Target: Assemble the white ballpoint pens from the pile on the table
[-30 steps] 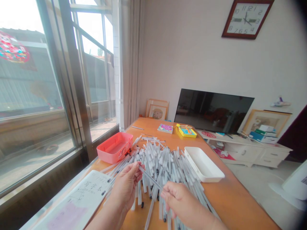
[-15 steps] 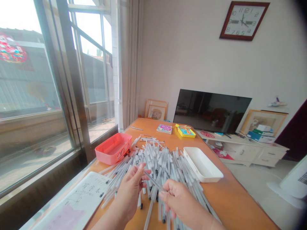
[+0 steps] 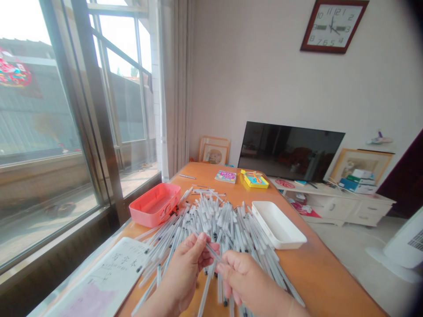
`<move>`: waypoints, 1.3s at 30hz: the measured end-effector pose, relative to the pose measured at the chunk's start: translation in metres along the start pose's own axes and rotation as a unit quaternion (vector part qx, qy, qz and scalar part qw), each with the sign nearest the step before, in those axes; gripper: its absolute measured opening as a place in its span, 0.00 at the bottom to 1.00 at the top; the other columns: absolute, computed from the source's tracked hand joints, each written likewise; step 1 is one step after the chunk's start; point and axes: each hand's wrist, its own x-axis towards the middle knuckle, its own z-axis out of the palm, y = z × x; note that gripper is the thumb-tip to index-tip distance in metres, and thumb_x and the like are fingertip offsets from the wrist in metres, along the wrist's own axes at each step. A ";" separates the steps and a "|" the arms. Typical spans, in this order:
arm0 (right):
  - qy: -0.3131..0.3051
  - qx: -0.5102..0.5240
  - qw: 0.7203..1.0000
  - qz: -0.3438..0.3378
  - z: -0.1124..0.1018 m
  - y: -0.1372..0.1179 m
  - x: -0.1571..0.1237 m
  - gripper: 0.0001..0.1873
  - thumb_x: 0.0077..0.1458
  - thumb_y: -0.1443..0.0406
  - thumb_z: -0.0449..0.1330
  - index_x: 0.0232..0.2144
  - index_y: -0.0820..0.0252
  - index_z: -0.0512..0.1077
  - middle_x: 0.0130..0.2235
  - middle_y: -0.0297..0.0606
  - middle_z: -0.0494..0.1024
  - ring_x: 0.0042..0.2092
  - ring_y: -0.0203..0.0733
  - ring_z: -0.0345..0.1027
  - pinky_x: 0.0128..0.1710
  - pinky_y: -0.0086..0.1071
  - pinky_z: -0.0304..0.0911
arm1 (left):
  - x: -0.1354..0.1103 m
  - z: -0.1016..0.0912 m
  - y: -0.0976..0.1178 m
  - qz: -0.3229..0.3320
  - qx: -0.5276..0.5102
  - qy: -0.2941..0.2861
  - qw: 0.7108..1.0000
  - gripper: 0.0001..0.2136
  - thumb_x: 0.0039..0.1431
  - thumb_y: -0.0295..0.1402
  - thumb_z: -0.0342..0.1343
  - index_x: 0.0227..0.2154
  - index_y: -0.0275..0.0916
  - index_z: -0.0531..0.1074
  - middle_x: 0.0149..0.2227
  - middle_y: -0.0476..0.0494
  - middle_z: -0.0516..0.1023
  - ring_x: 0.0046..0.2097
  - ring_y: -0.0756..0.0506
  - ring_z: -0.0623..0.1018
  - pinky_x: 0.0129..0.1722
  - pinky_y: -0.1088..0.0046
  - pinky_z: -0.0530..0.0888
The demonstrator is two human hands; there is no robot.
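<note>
A thin translucent pen barrel [image 3: 212, 251] spans the gap between my two hands. Its left part is pinched by the thumb and fingers of my left hand [image 3: 191, 262]. The other end goes into my right hand [image 3: 244, 274], whose closed fingers hide the tip. Both hands are over the near part of a large pile of similar pen barrels [image 3: 228, 220], many with black ends. Some of the pile is hidden behind my hands.
A red plastic basket [image 3: 155, 204] stands left of the pile, a white tray [image 3: 279, 224] right of it. A notebook [image 3: 109, 268] lies near left. Farther back on the wooden table [image 3: 330, 268] are a small book [image 3: 225, 176], a yellow box [image 3: 254, 179] and a pen [image 3: 187, 177].
My left hand has moved slightly right and down, closer to my right hand, so less of the pen barrel shows between them. My right hand has barely moved. The view has shifted a little.
</note>
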 end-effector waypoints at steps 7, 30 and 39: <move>0.127 -0.243 0.959 -0.070 0.003 0.013 0.006 0.16 0.65 0.57 0.51 0.29 0.58 0.70 0.24 0.30 0.71 0.27 0.35 0.64 0.28 0.27 0.53 | 0.010 -0.013 0.010 0.070 0.023 0.080 0.994 0.19 0.52 0.48 0.64 0.35 0.37 0.72 0.32 0.43 0.79 0.29 0.51 0.74 0.32 0.75 0.71; 0.227 -0.124 0.962 -0.091 -0.015 -0.015 -0.007 0.22 0.69 0.51 0.44 0.29 0.56 0.64 0.25 0.30 0.68 0.28 0.36 0.62 0.29 0.28 0.55 | -0.007 -0.001 -0.002 0.343 0.674 -0.035 0.654 0.12 0.67 0.39 0.50 0.47 0.48 0.75 0.33 0.45 0.74 0.37 0.43 0.74 0.36 0.68 0.63; 0.198 -0.214 0.953 -0.086 -0.018 -0.009 -0.003 0.22 0.69 0.52 0.44 0.25 0.56 0.55 0.23 0.28 0.62 0.26 0.35 0.55 0.27 0.30 0.49 | -0.011 0.003 0.002 0.341 0.750 -0.058 0.565 0.12 0.68 0.36 0.47 0.47 0.46 0.74 0.34 0.45 0.76 0.36 0.43 0.72 0.36 0.65 0.60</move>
